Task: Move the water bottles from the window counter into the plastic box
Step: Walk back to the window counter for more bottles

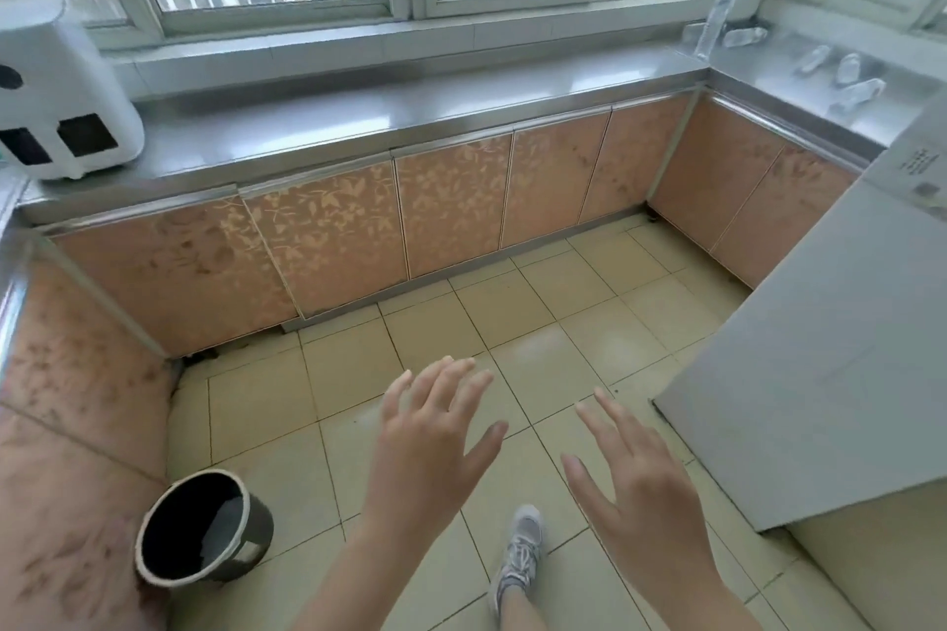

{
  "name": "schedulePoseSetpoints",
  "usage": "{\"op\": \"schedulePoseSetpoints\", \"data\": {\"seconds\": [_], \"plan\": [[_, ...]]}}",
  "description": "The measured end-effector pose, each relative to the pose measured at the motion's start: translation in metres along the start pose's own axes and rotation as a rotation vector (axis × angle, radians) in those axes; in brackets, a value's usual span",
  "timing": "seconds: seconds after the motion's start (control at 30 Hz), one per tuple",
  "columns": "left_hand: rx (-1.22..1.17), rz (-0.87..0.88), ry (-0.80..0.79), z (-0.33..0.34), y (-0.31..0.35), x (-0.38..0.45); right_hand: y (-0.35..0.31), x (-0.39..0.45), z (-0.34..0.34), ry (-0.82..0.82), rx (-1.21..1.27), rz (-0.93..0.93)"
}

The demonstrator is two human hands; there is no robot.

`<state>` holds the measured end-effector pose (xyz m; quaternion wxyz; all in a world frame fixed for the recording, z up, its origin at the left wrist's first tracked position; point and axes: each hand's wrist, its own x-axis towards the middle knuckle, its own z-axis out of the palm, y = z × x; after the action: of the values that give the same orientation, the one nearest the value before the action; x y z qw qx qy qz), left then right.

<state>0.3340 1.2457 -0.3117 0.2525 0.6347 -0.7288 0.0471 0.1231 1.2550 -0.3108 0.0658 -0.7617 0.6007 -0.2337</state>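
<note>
Several clear water bottles lie on the steel window counter (461, 103) at the far right: one (744, 36) in the corner by the window, two (814, 59) (848, 67) side by side, and one (858, 93) nearer to me. A tall clear plastic piece (712, 28) stands upright in that corner. No plastic box is clearly visible. My left hand (430, 446) and my right hand (635, 487) hover over the tiled floor, fingers spread, holding nothing, far from the bottles.
A white appliance (61, 108) stands on the counter at the left. A dark round bin (202, 528) sits on the floor at lower left. A white appliance or cabinet (820, 374) fills the right side. My shoe (522, 548) is on the tiles.
</note>
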Motion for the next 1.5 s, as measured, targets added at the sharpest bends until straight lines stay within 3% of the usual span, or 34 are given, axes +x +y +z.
{"op": "schedulePoseSetpoints", "data": {"seconds": [0.47, 1.07, 1.5], "plan": [[-0.008, 0.092, -0.015, 0.112, 0.006, 0.272, 0.118, 0.254, 0.018, 0.066, 0.021, 0.021], [-0.14, 0.305, -0.043, 0.297, 0.003, 0.606, 0.264, 0.537, 0.046, 0.148, -0.07, 0.247], [-0.157, 0.432, -0.123, 0.393, 0.069, 0.804, 0.393, 0.693, 0.036, 0.169, -0.054, 0.389]]}}
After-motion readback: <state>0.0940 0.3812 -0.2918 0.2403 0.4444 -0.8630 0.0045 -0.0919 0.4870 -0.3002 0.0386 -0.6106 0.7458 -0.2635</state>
